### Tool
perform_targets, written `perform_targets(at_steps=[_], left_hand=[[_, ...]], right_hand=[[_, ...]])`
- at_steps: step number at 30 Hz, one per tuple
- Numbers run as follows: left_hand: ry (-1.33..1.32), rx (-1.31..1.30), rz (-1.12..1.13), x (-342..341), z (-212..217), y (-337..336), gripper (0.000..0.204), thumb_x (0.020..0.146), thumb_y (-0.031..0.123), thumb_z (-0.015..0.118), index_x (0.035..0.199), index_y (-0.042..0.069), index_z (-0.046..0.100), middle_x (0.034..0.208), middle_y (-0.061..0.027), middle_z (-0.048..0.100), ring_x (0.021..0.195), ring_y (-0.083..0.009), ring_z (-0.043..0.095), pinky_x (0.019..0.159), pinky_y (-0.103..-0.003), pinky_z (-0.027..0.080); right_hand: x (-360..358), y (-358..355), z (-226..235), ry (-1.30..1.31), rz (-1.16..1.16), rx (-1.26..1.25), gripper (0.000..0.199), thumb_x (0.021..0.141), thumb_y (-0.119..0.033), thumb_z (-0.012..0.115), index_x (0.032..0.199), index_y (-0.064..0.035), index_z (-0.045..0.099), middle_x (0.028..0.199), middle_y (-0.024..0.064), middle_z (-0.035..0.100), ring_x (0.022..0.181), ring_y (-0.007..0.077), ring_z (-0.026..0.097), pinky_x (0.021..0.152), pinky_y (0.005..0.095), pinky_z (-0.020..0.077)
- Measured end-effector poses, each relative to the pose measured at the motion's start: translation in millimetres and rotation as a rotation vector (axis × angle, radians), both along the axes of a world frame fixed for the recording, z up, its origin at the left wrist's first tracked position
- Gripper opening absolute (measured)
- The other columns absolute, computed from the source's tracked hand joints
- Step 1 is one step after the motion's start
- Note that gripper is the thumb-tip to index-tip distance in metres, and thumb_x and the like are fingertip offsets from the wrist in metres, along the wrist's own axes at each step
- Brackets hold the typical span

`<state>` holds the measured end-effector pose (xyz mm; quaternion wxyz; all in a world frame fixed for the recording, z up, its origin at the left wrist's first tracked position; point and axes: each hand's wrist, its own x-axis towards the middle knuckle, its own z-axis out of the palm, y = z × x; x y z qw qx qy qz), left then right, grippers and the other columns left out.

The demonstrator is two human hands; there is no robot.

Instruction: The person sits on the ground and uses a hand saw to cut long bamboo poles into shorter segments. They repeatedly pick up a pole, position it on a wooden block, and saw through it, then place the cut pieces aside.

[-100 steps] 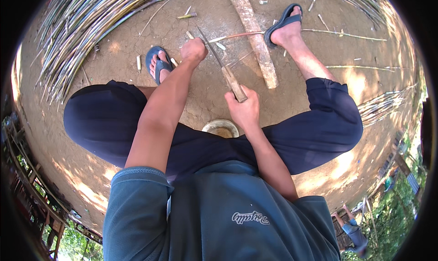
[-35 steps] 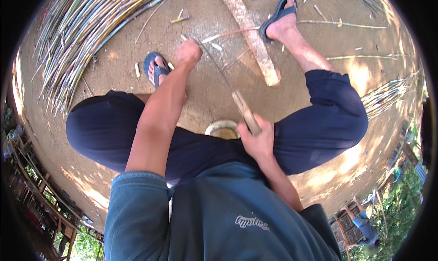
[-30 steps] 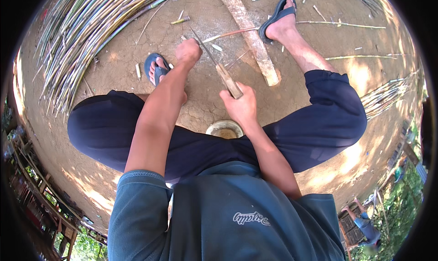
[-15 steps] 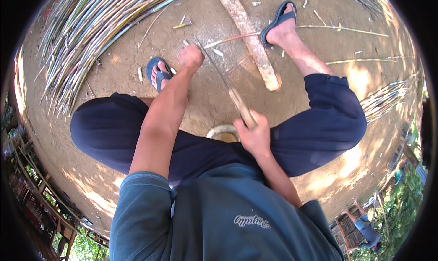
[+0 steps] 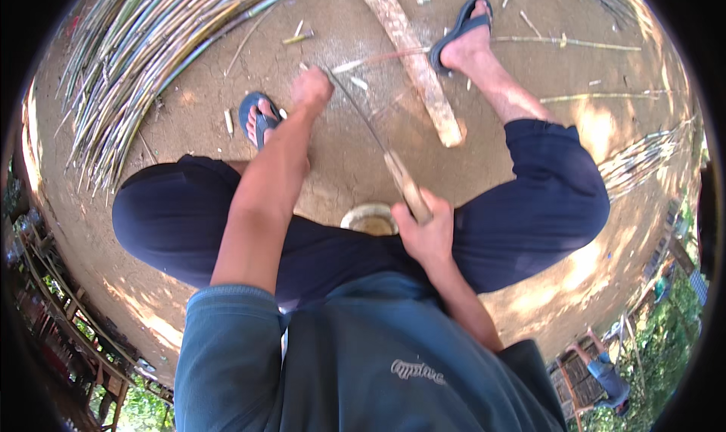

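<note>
My right hand (image 5: pixel 428 232) is closed around the wooden handle of a long, thin-bladed knife (image 5: pixel 403 181). Its dark blade slants away to the far left, with the tip end beside my left hand (image 5: pixel 311 89). That hand is a closed fist on the end of a thin cane stalk (image 5: pixel 386 55); a short pale bit pokes out past the fingers. From the fist the stalk runs right, whitish and freshly cut near the blade, then reddish where it crosses a wooden plank (image 5: pixel 412 61). It reaches the sandal (image 5: pixel 459 35) on my right foot. The blade appears to meet the stalk near my fist.
A large heap of long canes (image 5: pixel 151 61) lies at the far left, and a smaller bundle (image 5: pixel 643 158) at the right. Pale offcuts (image 5: pixel 359 84) are scattered on the dirt. A round stool (image 5: pixel 369 219) is partly under me. Someone sits on a bench (image 5: pixel 578 383) at the lower right.
My left fist has shifted slightly left and nearer. My right hand and the knife have moved a little nearer and to the right. Both grips are the same.
</note>
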<state>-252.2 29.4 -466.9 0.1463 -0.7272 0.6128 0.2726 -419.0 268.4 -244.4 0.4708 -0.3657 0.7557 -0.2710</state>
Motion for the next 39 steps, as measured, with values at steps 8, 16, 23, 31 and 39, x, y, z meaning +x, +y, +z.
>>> perform_targets(at_steps=[8, 16, 23, 31, 39], left_hand=[[-0.052, 0.031, -0.096, -5, 17, 1, 0.030, 0.087, 0.015, 0.057, 0.112, 0.006, 0.071, 0.116, -0.0185, 0.068, 0.110, -0.0339, 0.066, 0.091, -0.043, 0.054], [-0.028, 0.042, 0.003, -6, 14, -4, 0.029, 0.082, 0.016, 0.063, 0.108, 0.005, 0.072, 0.113, -0.0189, 0.069, 0.107, -0.0336, 0.067, 0.089, -0.043, 0.054], [-0.008, 0.055, -0.081, -3, 23, -7, 0.028, 0.084, 0.016, 0.060, 0.108, 0.006, 0.072, 0.112, -0.0192, 0.069, 0.106, -0.0345, 0.067, 0.090, -0.044, 0.054], [0.020, 0.050, -0.027, -5, 14, -8, 0.028, 0.083, 0.015, 0.058, 0.104, 0.001, 0.071, 0.112, -0.0224, 0.068, 0.108, -0.0359, 0.066, 0.093, -0.047, 0.052], [-0.057, -0.038, -0.036, -6, 15, -7, 0.030, 0.086, 0.014, 0.057, 0.112, 0.006, 0.071, 0.116, -0.0193, 0.068, 0.110, -0.0351, 0.066, 0.092, -0.044, 0.053]], right_hand=[[7, 7, 17, -0.022, -0.061, -0.097, 0.020, 0.076, -0.016, 0.068, 0.073, 0.0022, 0.061, 0.057, 0.0172, 0.056, 0.051, 0.0233, 0.061, 0.052, 0.0378, 0.0450], [14, -21, -19, -0.034, -0.003, -0.094, 0.019, 0.076, -0.014, 0.067, 0.072, 0.0034, 0.058, 0.055, 0.0170, 0.055, 0.050, 0.0240, 0.057, 0.053, 0.0382, 0.0453], [23, -66, -50, 0.027, 0.022, -0.031, 0.022, 0.077, -0.018, 0.068, 0.077, 0.0028, 0.063, 0.057, 0.0187, 0.056, 0.053, 0.0256, 0.062, 0.055, 0.0384, 0.0469], [21, -54, -43, 0.012, 0.018, -0.028, 0.023, 0.076, -0.018, 0.068, 0.074, 0.0038, 0.061, 0.058, 0.0206, 0.055, 0.051, 0.0305, 0.059, 0.055, 0.0412, 0.0467], [12, -28, -22, -0.057, -0.029, -0.198, 0.020, 0.076, -0.017, 0.068, 0.081, 0.0020, 0.065, 0.060, 0.0210, 0.058, 0.056, 0.0318, 0.063, 0.056, 0.0412, 0.0483]])
